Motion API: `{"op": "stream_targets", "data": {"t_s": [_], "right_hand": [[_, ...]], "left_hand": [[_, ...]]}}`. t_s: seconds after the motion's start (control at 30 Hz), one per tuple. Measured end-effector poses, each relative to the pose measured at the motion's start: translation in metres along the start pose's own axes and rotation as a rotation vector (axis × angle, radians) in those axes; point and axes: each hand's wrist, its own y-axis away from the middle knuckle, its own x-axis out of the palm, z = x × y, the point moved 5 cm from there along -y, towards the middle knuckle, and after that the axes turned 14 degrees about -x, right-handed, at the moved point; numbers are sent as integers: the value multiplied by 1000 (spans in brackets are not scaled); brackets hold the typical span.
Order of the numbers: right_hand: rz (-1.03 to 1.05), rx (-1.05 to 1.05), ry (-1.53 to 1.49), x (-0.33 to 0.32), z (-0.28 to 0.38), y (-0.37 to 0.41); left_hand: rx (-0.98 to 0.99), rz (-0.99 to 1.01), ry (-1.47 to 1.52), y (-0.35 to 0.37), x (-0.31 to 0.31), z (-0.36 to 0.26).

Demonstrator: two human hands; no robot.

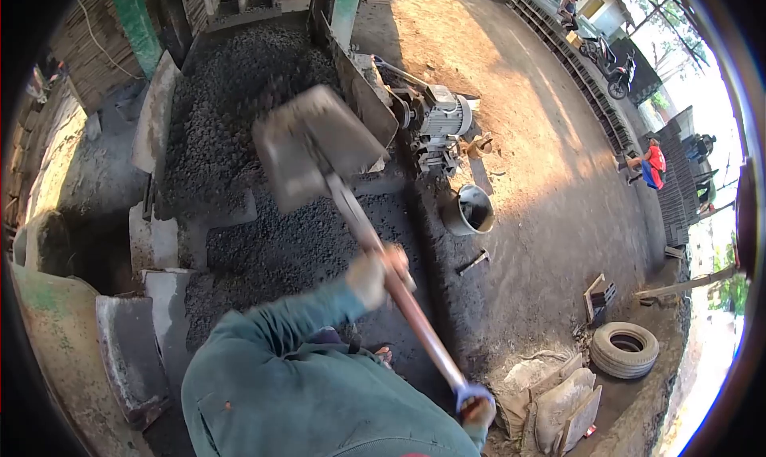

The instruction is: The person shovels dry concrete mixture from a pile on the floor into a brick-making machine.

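Note:
A shovel point(423, 327) slants across the middle of the head view, its wide blade point(307, 158) raised over the dark lumpy material point(215, 114). The blade is smeared by motion, and its face looks bare. My left hand point(375, 277) is closed around the shaft, partway down. Lower right, my right hand point(479, 411) grips the blue handle point(472, 395) at the shovel's end; its fingers are partly hidden. More dark loose material point(271, 253) lies on the floor below the blade.
An electric motor point(445, 118) stands right of the bin, near a metal bucket point(468, 210) and a hammer point(474, 262). A tyre point(625, 350) and sacks point(550, 401) lie at lower right. A person in red point(654, 163) is far right. Concrete slabs point(132, 353) line the left.

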Motion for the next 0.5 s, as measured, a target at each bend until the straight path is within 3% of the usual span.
{"op": "stream_targets", "data": {"t_s": [0.03, 0.07, 0.1, 0.17, 0.33, 0.4, 0.47, 0.5], "right_hand": [[-68, -5, 28, -12, 12, 18], [-73, -8, 52, -25, 19, 27], [-66, -10, 76, -35, 23, 37], [-21, -28, 120, -33, 24, 49], [210, -196, 306, 44, -11, 58], [154, -175, 187, 150, -28, 82], [381, -125, 59, 239, -44, 97], [490, -239, 76, 266, -53, 95]], "left_hand": [[-120, 63, 75, -5, -5, 41], [-127, 45, 83, -3, -11, 71], [-261, -11, 193, -14, -28, 100], [-285, 21, 238, -6, -27, 91], [-76, -267, 20, -32, -64, -80], [50, -307, 8, -56, -94, -167], [190, -258, -121, -104, -156, -271], [304, -354, -57, -87, -142, -308]]}}
